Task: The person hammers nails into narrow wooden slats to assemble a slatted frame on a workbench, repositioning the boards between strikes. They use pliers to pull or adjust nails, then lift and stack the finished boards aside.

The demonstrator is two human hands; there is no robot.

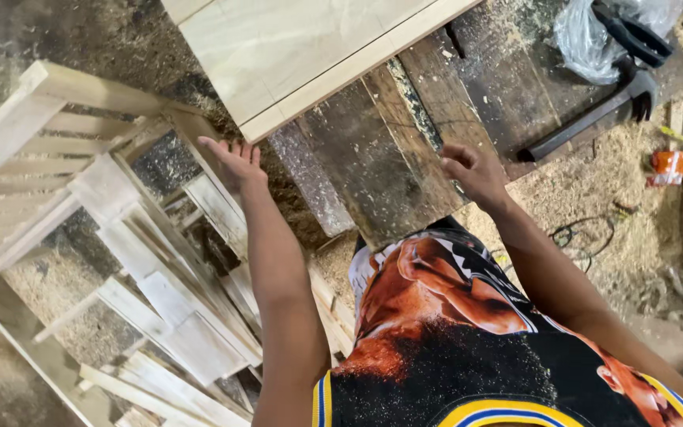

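Workbench (pixel 373 158): dark planks, bearing pale panel (pixel 294 47) at its far edge. Slatted frames (pixel 120 237) lie left of bench. Left hand (pixel 235 162) open, fingers spread, beside panel corner. Right hand (pixel 472 170) loosely curled, empty, over bench.

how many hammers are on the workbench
1. A dark claw hammer lies at the right end of the dark plank workbench, its head beside a clear plastic bag, beyond the right hand. The bag or the pale panel could hide others.

Panel (pixel 294 47) on workbench (pixel 373 158), hammer (pixel 594 111) right
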